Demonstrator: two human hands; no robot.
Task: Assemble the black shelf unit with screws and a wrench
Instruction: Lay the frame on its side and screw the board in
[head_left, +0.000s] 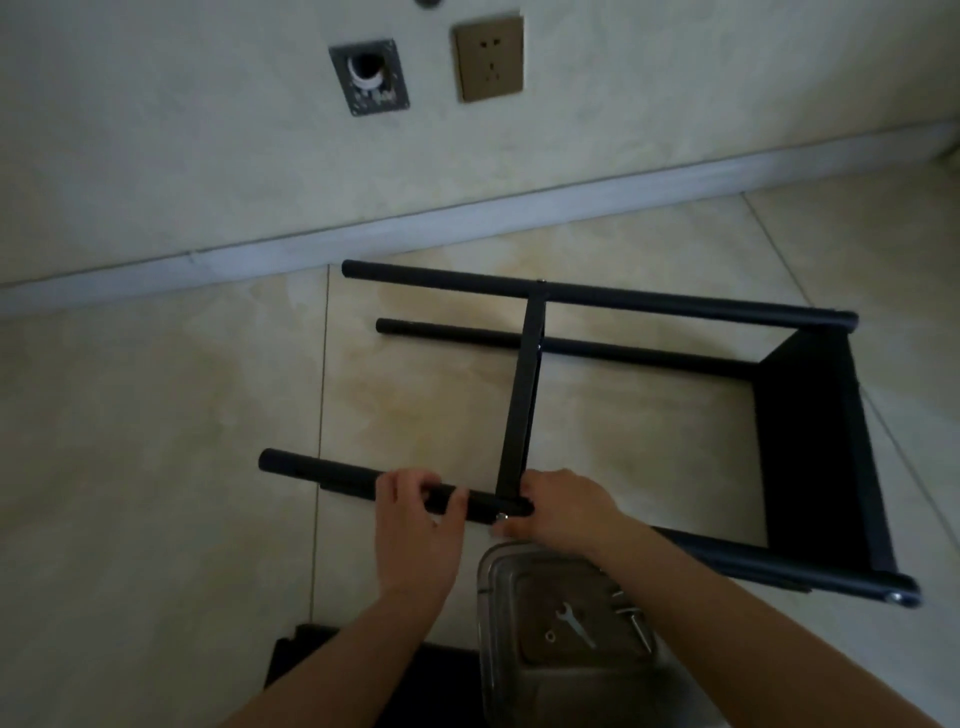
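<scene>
Wrench (575, 627) and screws (635, 621) inside clear container (491, 597), beside shelf unit (810, 431)

Beige tiled floor (156, 415) carrying a black shelf frame (810, 431) on its side, a clear plastic container (493, 623) and a black panel (291, 660).

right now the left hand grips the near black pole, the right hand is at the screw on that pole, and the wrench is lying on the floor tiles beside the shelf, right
Not quite. The head view shows the wrench lying inside the clear container below the hands, not on the floor tiles. The rest holds: the left hand grips the near black pole, and the right hand is at the screw.
</scene>
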